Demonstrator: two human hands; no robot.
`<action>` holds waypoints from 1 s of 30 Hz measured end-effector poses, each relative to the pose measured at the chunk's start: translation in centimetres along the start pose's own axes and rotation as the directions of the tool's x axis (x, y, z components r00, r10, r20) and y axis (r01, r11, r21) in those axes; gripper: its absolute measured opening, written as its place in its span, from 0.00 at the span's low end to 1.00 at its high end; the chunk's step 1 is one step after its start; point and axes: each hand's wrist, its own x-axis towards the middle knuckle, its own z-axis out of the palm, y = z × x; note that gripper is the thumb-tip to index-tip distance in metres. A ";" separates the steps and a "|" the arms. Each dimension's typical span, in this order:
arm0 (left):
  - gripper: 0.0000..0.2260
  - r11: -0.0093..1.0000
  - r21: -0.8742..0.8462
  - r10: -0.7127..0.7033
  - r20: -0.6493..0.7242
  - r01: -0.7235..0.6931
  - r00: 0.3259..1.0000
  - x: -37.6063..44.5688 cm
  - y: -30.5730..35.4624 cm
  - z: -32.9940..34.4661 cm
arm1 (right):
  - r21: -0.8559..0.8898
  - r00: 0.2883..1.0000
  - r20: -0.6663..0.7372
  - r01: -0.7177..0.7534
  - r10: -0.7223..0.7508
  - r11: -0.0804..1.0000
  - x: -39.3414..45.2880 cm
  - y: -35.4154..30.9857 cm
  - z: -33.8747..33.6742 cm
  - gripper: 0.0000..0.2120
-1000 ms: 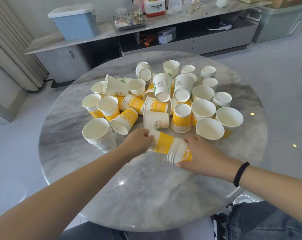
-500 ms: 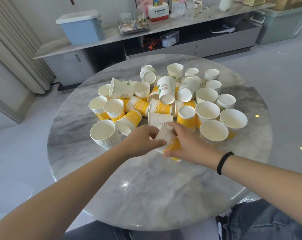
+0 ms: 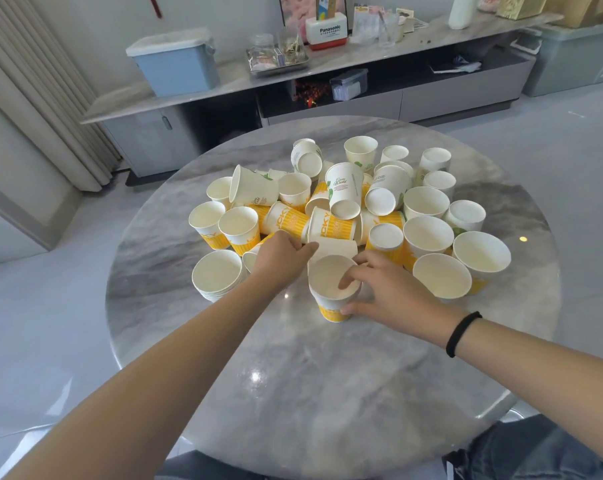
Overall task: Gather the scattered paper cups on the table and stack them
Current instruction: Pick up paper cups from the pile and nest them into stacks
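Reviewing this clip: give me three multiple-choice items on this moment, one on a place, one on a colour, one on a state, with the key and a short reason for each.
1. Where does the finished stack of cups stand?
A. Left of the left hand, near the table's left edge
B. On the sideboard
C. On the floor

2. What colour is the band on the cup held by the right hand?
A. Blue
B. Yellow
C. Red

3. How does that cup stand?
A. On its side
B. Mouth down
C. Upright, mouth up

Key: 1 A, the nested rims show beside the left hand on the table. 2 B, yellow shows at its lower wall. 3 C, its open white inside faces the camera, with the thumb over the rim.
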 end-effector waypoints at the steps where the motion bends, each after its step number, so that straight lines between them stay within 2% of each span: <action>1: 0.15 0.999 -0.012 -0.032 0.049 0.033 0.998 0.5 -0.1 0.4 | -0.012 1.000 0.002 0.001 -0.001 1.000 0.0 -0.1 -0.1 0.15; 3: 0.15 0.996 -0.051 -0.073 0.107 0.079 0.991 1.2 -0.3 1.1 | -0.038 1.000 0.016 0.008 -0.008 0.999 0.2 -0.2 -0.2 0.15; 6: 0.10 0.978 -0.165 -0.113 0.103 0.129 0.988 1.5 -0.1 1.5 | -0.041 0.999 0.037 0.021 -0.019 0.999 0.3 -0.8 -0.8 0.19; 10: 0.10 0.974 -0.222 -0.048 0.001 0.047 0.999 0.7 0.4 -0.5 | -0.022 1.000 0.010 0.027 -0.026 0.999 0.7 -2.0 -1.6 0.24; 12: 0.07 0.985 -0.156 0.060 -0.119 -0.078 0.991 -0.2 0.8 -2.6 | -0.001 0.999 -0.025 0.041 -0.041 0.999 0.9 -2.6 -1.8 0.25; 14: 0.07 0.980 -0.069 0.165 -0.254 -0.188 0.953 -1.4 1.1 -5.1 | 0.008 0.997 -0.059 0.050 -0.050 0.999 1.1 -3.1 -2.0 0.24; 17: 0.09 0.955 0.200 0.279 -0.358 -0.219 0.891 -3.3 1.0 -8.7 | -0.033 0.996 -0.060 0.057 -0.059 0.998 1.5 -3.7 -1.9 0.24; 19: 0.10 0.910 0.366 0.336 -0.378 -0.194 0.863 -4.1 0.4 -10.3 | -0.085 0.998 -0.032 0.051 -0.054 0.995 1.9 -4.0 -1.6 0.27; 23: 0.11 0.857 0.498 0.350 -0.376 -0.132 0.858 -5.0 -1.2 -11.6 | -0.170 0.998 0.070 0.005 0.007 0.985 2.8 -3.7 -0.7 0.37; 26: 0.11 0.829 0.550 0.335 -0.345 -0.101 0.877 -5.3 -2.1 -12.2 | -0.153 0.998 0.062 -0.013 0.022 0.988 3.6 -3.8 0.1 0.36; 30: 0.11 0.804 0.591 0.258 -0.248 -0.065 0.934 -5.3 -3.1 -12.0 | -0.125 0.999 0.024 -0.021 0.024 0.992 4.9 -4.5 0.9 0.38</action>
